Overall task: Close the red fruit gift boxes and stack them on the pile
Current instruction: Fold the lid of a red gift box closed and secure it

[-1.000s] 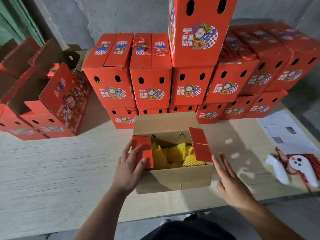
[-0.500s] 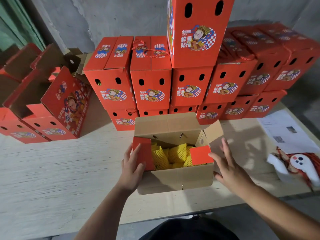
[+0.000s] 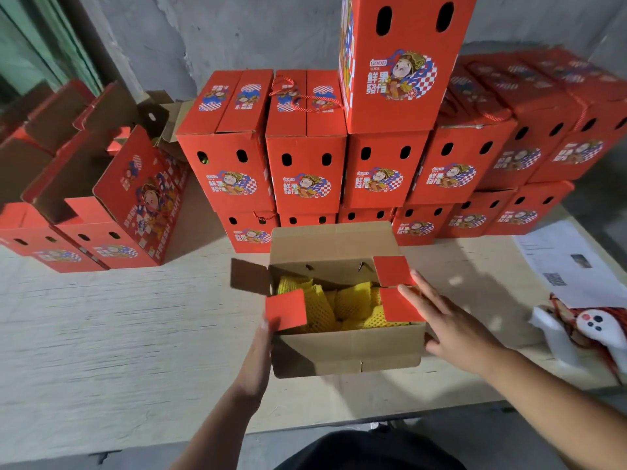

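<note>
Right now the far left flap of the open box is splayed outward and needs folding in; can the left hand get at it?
Probably yes. The left hand sits at the open box's near-left corner by a red flap, and the brown flap sticks out just beyond it with only bare table between.

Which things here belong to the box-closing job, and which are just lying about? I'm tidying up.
Job: open box, its flaps, netted fruit, stacked pile, unclosed boxes, left hand, right hand.
Lying about: white controllers, printed paper.
</note>
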### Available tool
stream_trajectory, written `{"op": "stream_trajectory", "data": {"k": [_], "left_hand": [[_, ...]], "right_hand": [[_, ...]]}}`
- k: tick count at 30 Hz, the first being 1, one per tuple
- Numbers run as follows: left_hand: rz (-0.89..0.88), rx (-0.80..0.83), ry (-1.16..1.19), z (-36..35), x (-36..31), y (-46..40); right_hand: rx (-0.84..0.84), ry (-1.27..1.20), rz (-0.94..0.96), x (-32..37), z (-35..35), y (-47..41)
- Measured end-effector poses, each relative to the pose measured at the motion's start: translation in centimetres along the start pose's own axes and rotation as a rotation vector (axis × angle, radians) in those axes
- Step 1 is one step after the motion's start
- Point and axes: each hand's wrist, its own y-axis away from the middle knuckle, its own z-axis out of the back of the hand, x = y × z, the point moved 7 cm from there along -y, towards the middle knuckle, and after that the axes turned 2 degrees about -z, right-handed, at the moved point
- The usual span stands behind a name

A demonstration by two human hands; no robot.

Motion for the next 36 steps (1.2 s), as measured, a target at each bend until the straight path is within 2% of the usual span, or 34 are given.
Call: {"op": "stream_trajectory", "data": {"k": [3,8,11,14,16,18,22,24,30,36], "left_hand": [[0.103,-0.067,0.074,0.9,3.6,1.4],[0.106,-0.084,-0.023,1.4,4.9,1.4],[0.069,-0.106,0.079,1.7,3.6,0.6],[0.008,-0.106,0.145,1.3,1.4,-0.4],[-0.026,-0.101,0.175,0.9,-0.4,-1.0],[-0.069,-0.098,0.169,0.5,-1.6,-1.6],[-0.245,-0.188,-0.335,0.2,-3.9,-1.7],[-0.299,-0.217,-0.481,0.4,-4.0,-1.9],[-0.272,-0.216,-0.605,0.8,-2.8,-2.6],[-0.249,-0.184,-0.623,0.3,-3.2,-2.5]], "right_hand": [[-0.061,-0.011,-0.071,-1.1,-1.6,2.4],[-0.119,-0.351,-0.309,-1.5,-6.4,6.0],[-0.124,-0.468,-0.332,0.8,-7.2,5.4],[-0.244,-0.561,-0.304,2.3,-6.3,4.6],[-0.286,-0.532,-0.283,2.3,-5.4,4.4],[-0.220,-0.467,-0.269,2.0,-4.9,4.4],[0.013,-0.388,-0.177,1.4,-4.0,2.9],[0.094,-0.382,-0.152,1.1,-3.1,1.8],[0.143,-0.144,0.015,0.9,-0.2,-0.1],[0.140,0.069,0.169,1.2,1.5,-1.9]]}}
